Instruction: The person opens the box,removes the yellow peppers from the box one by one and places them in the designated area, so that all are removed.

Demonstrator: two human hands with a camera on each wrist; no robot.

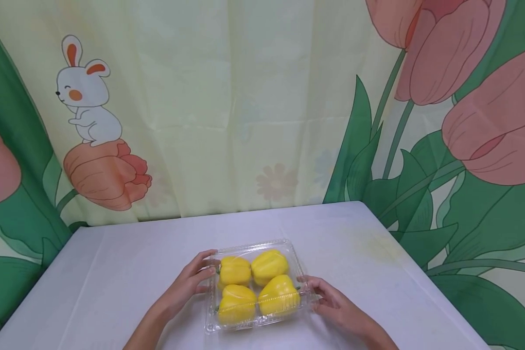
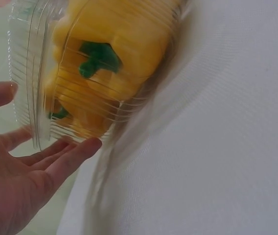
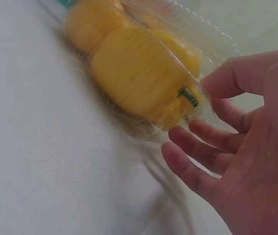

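Observation:
A clear plastic clamshell box (image 1: pixel 250 324) with a ridged rim sits at the near middle of the white-covered table. Inside are several yellow bell peppers (image 1: pixel 269 267) with green stems, seen through the plastic. At the box's left side my left hand (image 1: pixel 188 279) holds the edge; in the left wrist view its thumb and fingers (image 2: pixel 75 159) lie along the ridged wall. My right hand (image 1: pixel 334 304) holds the opposite edge. The right wrist view shows its thumb and forefinger at the rim, the other fingers (image 3: pixel 180 161) spread below.
A white cloth covers the table (image 1: pixel 127 262), whose far edge meets a hanging curtain (image 1: pixel 183 97). The curtain carries printed tulips, leaves and a white rabbit. Shadows fall on the cloth beside the box.

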